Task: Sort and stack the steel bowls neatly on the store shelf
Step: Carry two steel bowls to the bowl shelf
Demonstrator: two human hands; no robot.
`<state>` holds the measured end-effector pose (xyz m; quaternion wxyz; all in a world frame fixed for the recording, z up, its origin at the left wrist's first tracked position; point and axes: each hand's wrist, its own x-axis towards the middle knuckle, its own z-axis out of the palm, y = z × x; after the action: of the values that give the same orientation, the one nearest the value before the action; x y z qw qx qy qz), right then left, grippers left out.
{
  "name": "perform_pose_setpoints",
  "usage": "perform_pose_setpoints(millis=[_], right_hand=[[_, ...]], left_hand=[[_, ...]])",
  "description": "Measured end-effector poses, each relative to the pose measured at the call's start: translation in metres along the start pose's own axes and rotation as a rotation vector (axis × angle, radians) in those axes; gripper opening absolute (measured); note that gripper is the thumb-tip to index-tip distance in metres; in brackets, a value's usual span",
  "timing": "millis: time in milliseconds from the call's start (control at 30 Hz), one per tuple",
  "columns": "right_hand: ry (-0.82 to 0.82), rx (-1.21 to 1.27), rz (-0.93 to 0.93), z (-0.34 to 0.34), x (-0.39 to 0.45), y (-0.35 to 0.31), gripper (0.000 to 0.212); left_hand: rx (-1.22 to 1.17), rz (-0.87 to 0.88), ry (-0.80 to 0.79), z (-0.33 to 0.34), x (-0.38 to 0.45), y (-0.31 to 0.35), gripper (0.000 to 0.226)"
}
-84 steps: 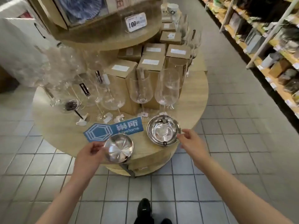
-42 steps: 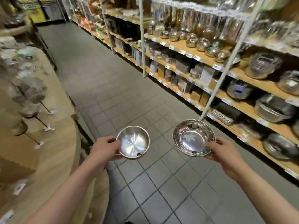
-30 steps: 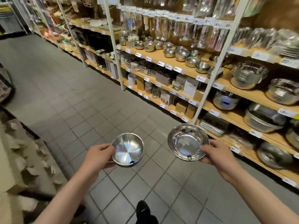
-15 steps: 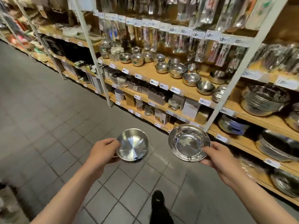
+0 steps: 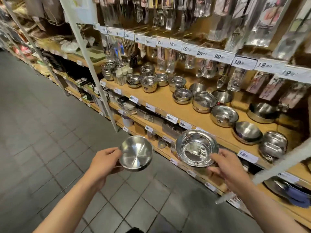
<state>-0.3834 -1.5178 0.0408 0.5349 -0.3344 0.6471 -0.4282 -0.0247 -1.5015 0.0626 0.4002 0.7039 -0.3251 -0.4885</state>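
The wooden shelf at two o'clock carries steel bowls in loose rows. At five o'clock the right hand grips the wide bowl by its rim; at seven o'clock the left hand holds the small bowl, both over the floor

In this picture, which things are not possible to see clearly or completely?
1. Head view: the price tags on the shelf are too blurred to read surely.
2. The underside of the small bowl in the left hand faces away.
3. The right hand hides part of the wide bowl rim.
4. The bowl stack count is blurred.
5. Hanging cutlery packs are cut by the top edge.
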Motion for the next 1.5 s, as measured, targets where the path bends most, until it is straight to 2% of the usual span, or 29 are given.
perform_pose_setpoints(millis=[133,300,467,667,767,900,1067,1267,1367,1500], right_hand=[[0.030,-0.037,-0.002,0.031,0.066,-0.023,0.010],[0.162,-0.015,0.025,0.076,0.147,-0.042,0.009],[0.330,0.080,0.047,0.118,0.212,-0.063,0.009],[0.468,0.203,0.144,0.152,0.258,-0.071,0.010],[0.534,0.260,0.192,0.152,0.283,-0.062,0.021],[0.587,0.278,0.204,0.151,0.315,-0.051,0.012],[0.603,0.236,0.247,0.147,0.342,-0.028,0.009],[0.561,0.142,0.221,0.136,0.357,-0.001,0.009],[0.556,0.130,0.197,0.135,0.359,0.005,0.025],[0.574,0.149,0.194,0.134,0.363,0.009,0.027]], left_hand=[[-0.032,-0.022,-0.023,0.015,0.085,0.026,0.019],[0.012,-0.028,-0.125,0.033,0.212,0.063,0.020],[0.088,-0.035,-0.222,0.049,0.345,0.113,0.017],[0.176,-0.011,-0.331,0.082,0.443,0.163,0.015],[0.213,0.021,-0.430,0.105,0.476,0.172,0.017],[0.290,0.054,-0.464,0.137,0.508,0.168,0.021],[0.356,0.056,-0.482,0.166,0.541,0.155,0.026],[0.418,0.142,-0.440,0.188,0.567,0.136,0.017],[0.430,0.108,-0.451,0.192,0.575,0.129,0.017],[0.448,0.123,-0.456,0.195,0.584,0.125,0.016]])
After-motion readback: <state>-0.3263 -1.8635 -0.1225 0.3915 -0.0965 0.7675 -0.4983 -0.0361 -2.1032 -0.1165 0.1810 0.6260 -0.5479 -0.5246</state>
